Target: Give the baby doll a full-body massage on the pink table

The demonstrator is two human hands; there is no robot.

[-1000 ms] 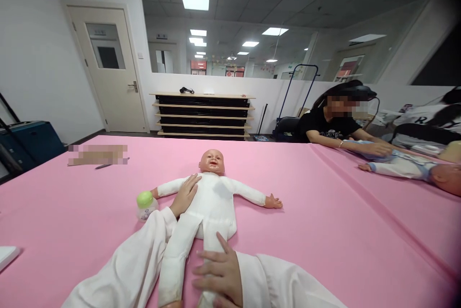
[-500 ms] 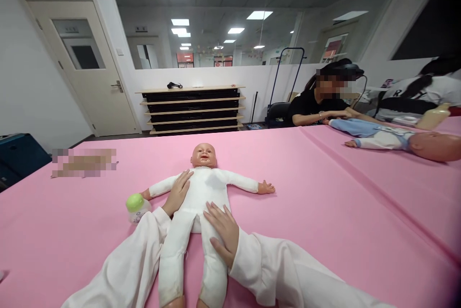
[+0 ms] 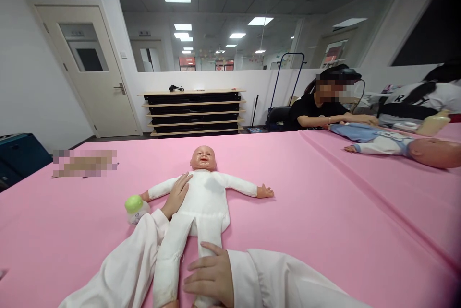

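A baby doll [image 3: 206,197] with a white cloth body lies on its back on the pink table cover [image 3: 317,212], head away from me and arms spread. My left hand [image 3: 176,196] rests flat against the side of its chest, fingers stretched out. Across the doll's leg on the right lies my right hand [image 3: 212,272], fingers spread around the knee and lower leg; its thumb side is partly hidden. A baby bottle [image 3: 136,208] with a green cap stands by the doll's hand, next to my left sleeve.
At the right, a person in black [image 3: 324,106] leans over another doll [image 3: 389,140] in blue and white clothes. A pale bottle [image 3: 434,123] is near that doll. A blurred-out item [image 3: 86,163] lies at the table's far left. Low shelves [image 3: 194,111] stand behind.
My right hand has slid down the doll's leg from the upper thigh toward the lower leg. My left hand stays on the chest. The other person's hands have shifted slightly.
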